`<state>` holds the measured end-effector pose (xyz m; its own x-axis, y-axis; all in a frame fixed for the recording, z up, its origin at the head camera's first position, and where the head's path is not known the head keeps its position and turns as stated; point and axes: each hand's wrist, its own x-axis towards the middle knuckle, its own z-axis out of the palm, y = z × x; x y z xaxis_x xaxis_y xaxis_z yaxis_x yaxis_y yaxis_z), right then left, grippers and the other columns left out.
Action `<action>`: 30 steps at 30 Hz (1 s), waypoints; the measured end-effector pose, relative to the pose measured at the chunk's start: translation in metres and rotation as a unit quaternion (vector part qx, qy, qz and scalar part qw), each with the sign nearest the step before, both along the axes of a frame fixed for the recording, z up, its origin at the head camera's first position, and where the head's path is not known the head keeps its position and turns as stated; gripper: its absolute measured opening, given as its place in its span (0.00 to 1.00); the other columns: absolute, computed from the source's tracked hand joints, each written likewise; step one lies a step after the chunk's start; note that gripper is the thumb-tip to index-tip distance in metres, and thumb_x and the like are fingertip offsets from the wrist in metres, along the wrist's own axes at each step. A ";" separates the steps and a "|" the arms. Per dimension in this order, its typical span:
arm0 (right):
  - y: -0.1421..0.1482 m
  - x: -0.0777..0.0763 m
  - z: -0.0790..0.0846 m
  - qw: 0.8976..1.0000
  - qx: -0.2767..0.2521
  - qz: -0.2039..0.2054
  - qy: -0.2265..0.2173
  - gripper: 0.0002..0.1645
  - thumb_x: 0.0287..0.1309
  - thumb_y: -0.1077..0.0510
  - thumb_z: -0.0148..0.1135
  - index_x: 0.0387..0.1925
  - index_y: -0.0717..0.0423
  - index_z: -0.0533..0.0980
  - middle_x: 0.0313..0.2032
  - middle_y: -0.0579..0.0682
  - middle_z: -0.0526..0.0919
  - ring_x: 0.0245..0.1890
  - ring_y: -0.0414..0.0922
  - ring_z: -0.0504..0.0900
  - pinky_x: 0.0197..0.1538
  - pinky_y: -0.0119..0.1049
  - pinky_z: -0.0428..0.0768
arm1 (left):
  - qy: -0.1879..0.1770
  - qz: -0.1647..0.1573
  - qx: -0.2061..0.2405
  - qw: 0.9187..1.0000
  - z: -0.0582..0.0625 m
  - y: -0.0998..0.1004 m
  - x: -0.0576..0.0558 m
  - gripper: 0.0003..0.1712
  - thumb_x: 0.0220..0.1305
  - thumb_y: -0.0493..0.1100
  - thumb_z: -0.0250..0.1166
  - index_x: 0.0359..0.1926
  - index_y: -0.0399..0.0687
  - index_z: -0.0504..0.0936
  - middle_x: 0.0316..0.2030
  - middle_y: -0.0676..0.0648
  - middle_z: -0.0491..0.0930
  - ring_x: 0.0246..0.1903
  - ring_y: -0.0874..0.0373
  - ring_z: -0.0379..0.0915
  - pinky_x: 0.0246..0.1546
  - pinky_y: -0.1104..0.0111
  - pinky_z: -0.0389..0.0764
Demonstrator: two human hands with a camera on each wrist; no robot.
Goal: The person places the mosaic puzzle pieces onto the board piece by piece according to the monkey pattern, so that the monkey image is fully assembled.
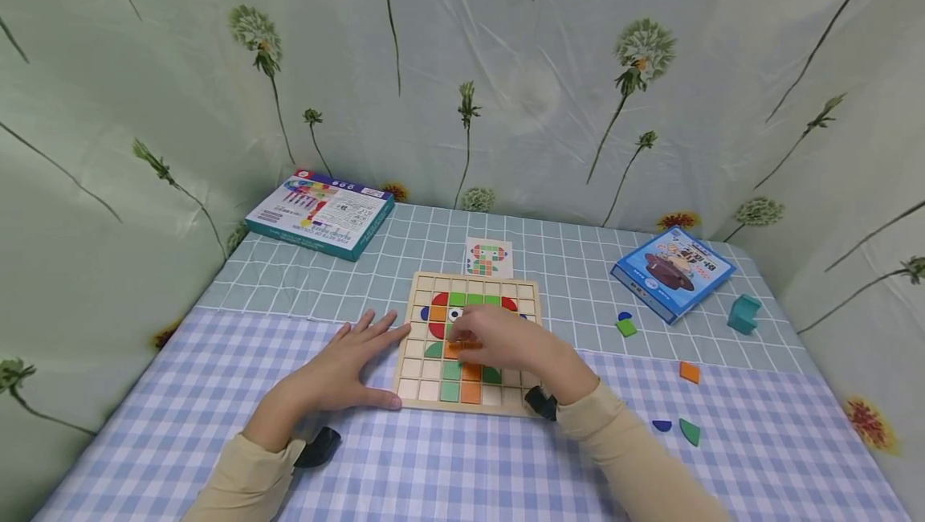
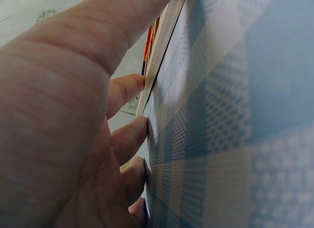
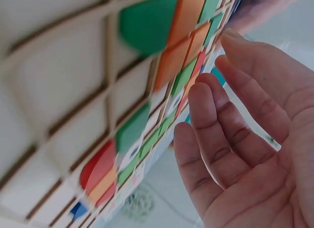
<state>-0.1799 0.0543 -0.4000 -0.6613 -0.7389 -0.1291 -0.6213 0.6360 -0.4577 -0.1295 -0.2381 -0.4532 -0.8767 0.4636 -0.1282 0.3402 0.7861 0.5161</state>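
A wooden grid board (image 1: 428, 279) lies in the middle of the table, with red, orange, green and blue tiles forming a figure on it. My right hand (image 1: 499, 337) is over the board, fingers bent loosely close above the orange tiles (image 1: 471, 372). In the right wrist view, nothing shows between the fingers and thumb of that hand (image 3: 245, 129). A green quarter-round tile (image 3: 147, 24) sits in the grid nearby. My left hand (image 1: 340, 369) rests with fingers spread at the board's left side, thumb by its lower left corner. Its fingertips touch the cloth and board edge in the left wrist view.
A picture card (image 1: 489, 258) lies beyond the board. At back left is a teal-sided box (image 1: 321, 213), at right a blue box (image 1: 674, 271). Loose pieces on the right include a green square (image 1: 625, 328), an orange square (image 1: 690, 373), a green quarter-round (image 1: 690, 432) and a teal object (image 1: 743, 314).
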 end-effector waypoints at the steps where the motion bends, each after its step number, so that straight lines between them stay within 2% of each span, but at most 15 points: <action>1: 0.005 0.000 0.001 1.000 -0.001 -0.008 -0.004 0.11 0.70 0.57 0.72 0.51 0.55 0.88 0.48 0.49 0.88 0.46 0.43 0.83 0.54 0.37 0.86 | 0.000 0.001 0.000 1.000 0.000 0.000 0.000 0.64 0.52 0.75 0.78 0.85 0.63 0.62 0.86 0.42 0.52 0.85 0.28 0.38 0.79 0.26 0.44; 9: 0.041 -0.007 0.005 0.998 -0.001 -0.067 -0.008 0.12 0.68 0.57 0.74 0.51 0.54 0.88 0.43 0.48 0.87 0.40 0.44 0.81 0.47 0.36 0.83 | 0.004 0.002 0.006 1.000 -0.001 -0.001 0.000 0.65 0.51 0.74 0.79 0.84 0.63 0.62 0.86 0.41 0.53 0.85 0.28 0.37 0.79 0.26 0.43; 12: 0.058 -0.010 0.008 0.995 0.008 -0.099 -0.010 0.14 0.67 0.58 0.74 0.52 0.55 0.88 0.44 0.47 0.88 0.41 0.43 0.81 0.49 0.37 0.85 | 0.005 0.001 0.007 1.000 -0.001 -0.001 -0.001 0.65 0.51 0.74 0.79 0.84 0.63 0.62 0.86 0.41 0.53 0.85 0.28 0.38 0.79 0.26 0.43; 18: 0.105 -0.013 0.013 0.987 0.017 -0.161 -0.017 0.16 0.68 0.58 0.72 0.54 0.57 0.87 0.46 0.51 0.89 0.45 0.46 0.82 0.55 0.46 0.87 | 0.005 0.000 0.002 1.000 -0.001 0.001 -0.001 0.65 0.51 0.75 0.79 0.85 0.63 0.62 0.86 0.41 0.53 0.85 0.28 0.38 0.79 0.26 0.44; 21: 0.134 -0.013 0.014 0.984 0.018 -0.178 -0.006 0.16 0.68 0.59 0.72 0.55 0.58 0.86 0.46 0.52 0.89 0.45 0.46 0.83 0.55 0.49 0.87 | 0.006 -0.002 0.002 1.000 -0.001 0.002 -0.002 0.65 0.51 0.75 0.79 0.84 0.63 0.62 0.86 0.41 0.53 0.85 0.28 0.38 0.78 0.26 0.44; 26: 0.179 -0.008 0.018 0.983 0.011 -0.183 0.024 0.16 0.67 0.61 0.72 0.55 0.60 0.86 0.46 0.54 0.90 0.45 0.47 0.84 0.54 0.54 0.87 | 0.005 -0.002 0.002 1.000 -0.001 0.002 -0.002 0.65 0.51 0.74 0.79 0.84 0.63 0.62 0.86 0.40 0.53 0.85 0.28 0.38 0.78 0.25 0.44; 30: 0.205 -0.009 0.017 0.982 0.012 -0.189 0.020 0.16 0.65 0.64 0.73 0.54 0.59 0.86 0.45 0.54 0.90 0.45 0.50 0.85 0.54 0.57 0.87 | 0.000 0.000 0.003 1.000 0.000 0.001 -0.001 0.65 0.51 0.75 0.78 0.84 0.63 0.62 0.86 0.40 0.52 0.85 0.28 0.38 0.78 0.25 0.43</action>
<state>-0.1886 0.2592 -0.3828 -0.8924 -0.4374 -0.1111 -0.3567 0.8345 -0.4199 -0.1306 -0.2371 -0.4537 -0.8766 0.4645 -0.1257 0.3400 0.7828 0.5212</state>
